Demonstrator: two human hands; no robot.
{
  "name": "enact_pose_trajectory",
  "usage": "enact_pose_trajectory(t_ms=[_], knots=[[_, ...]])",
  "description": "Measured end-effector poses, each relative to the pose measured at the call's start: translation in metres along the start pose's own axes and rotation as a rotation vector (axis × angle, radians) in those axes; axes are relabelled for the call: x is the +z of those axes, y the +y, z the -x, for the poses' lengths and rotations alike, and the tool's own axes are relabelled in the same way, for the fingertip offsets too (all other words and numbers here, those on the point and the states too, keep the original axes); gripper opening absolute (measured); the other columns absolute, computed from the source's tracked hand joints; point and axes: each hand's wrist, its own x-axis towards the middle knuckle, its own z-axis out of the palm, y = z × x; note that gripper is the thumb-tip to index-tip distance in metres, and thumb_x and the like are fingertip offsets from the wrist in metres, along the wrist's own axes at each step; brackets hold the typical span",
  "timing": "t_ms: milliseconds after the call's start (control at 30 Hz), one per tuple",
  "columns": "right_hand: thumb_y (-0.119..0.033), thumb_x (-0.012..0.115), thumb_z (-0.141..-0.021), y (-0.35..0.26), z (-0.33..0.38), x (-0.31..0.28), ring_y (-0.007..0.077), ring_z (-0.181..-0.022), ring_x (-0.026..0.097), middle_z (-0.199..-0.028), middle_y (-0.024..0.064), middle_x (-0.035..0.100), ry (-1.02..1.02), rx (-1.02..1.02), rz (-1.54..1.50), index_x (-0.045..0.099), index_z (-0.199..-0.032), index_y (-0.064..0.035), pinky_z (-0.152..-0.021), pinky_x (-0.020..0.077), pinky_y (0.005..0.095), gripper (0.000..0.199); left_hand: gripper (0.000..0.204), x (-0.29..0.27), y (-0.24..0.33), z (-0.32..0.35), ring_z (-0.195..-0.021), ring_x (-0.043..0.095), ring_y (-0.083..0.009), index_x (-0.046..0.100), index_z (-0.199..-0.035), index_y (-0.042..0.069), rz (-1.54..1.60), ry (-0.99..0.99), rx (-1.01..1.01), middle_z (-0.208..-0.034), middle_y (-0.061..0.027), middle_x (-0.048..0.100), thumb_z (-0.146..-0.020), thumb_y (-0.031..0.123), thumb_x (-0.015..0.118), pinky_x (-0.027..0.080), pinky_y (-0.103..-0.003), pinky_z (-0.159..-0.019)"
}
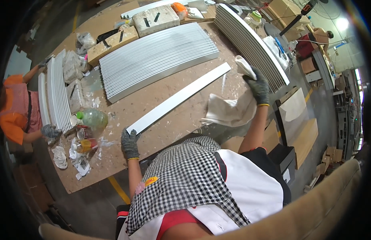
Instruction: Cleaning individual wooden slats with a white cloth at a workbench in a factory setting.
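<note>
— Two gloved hands on one job: the left hand (130, 143) pins the near end of the white strip (179, 97), lying diagonally on the workbench (153, 132), so it won't slide.

— And the right hand (258, 86)?

— Closed round a pale rag (229, 110), lifted beyond the strip's far end, cloth dangling.

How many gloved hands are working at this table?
4. Checked-scarf person: one glove at the end of the white strip, one holding a cloth. Orange-shirted person: two gloves at the left slat stack. Others may be hidden.
</note>
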Motion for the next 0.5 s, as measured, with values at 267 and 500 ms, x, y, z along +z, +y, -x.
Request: enact_pose_trajectory(t_ms=[267,500], knots=[[-0.027,0.049,-0.092,0.062,0.056,0.207,0.0346,-0.135,0.041,-0.147,0.0166,0.041,-0.330,-0.525,0.925,0.038,-0.145,-0.0126,-0.103,0.0376,0.0551,0.056,0.048,0.006,0.002,0.009,-0.103,0.055,-0.0253,0.043,-0.134,-0.003,0.095,0.168,-0.040,-0.119,-0.0156,0.050,-0.091,0.005,0.061,0.060,-0.035,-0.076],[-0.020,0.041,-0.094,0.123,-0.007,0.192,0.0313,-0.142,0.028,-0.150,0.0151,0.036,0.015,-0.122,0.973,0.034,-0.147,-0.0084,-0.108,0.0277,0.0596,0.055,0.042,0.013,0.018,0.007,-0.100,0.056,-0.0244,0.048,-0.132,0.001,0.090,0.103,-0.078,-0.117,-0.0128,0.051,-0.092,0.007,0.058,0.058,-0.036,-0.077]])
